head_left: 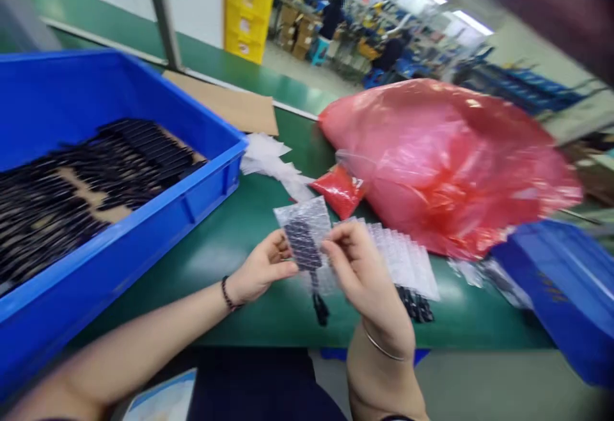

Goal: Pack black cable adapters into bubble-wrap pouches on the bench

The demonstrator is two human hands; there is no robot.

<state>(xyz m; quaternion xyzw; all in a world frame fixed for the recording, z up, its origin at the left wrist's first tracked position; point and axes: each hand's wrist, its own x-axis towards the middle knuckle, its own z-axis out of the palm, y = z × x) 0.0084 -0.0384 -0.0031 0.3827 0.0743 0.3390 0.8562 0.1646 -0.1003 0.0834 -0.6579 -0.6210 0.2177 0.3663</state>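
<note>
Between my two hands is a bubble-wrap bag (303, 238) with a flat black item inside and a short black cable end (319, 309) hanging out below. My left hand (261, 266) pinches its left lower edge, thumb in front. At the right edge, my right hand (362, 267) grips it between thumb and fingers. Just right of it, partly behind my right hand, lies a row of similar filled bubble-wrap bags (407, 258) with black cable ends sticking out. Beyond the held bag are loose white bubble-wrap bags (273, 162) and a small bag of red contents (340, 189).
A blue bin (192, 213) of thin black items stands at left on the green table (211, 318). A big red plastic bag (446, 158) fills the back right, near another blue bin (566, 293). Cardboard (225, 101) lies behind. A person (332, 18) is far off.
</note>
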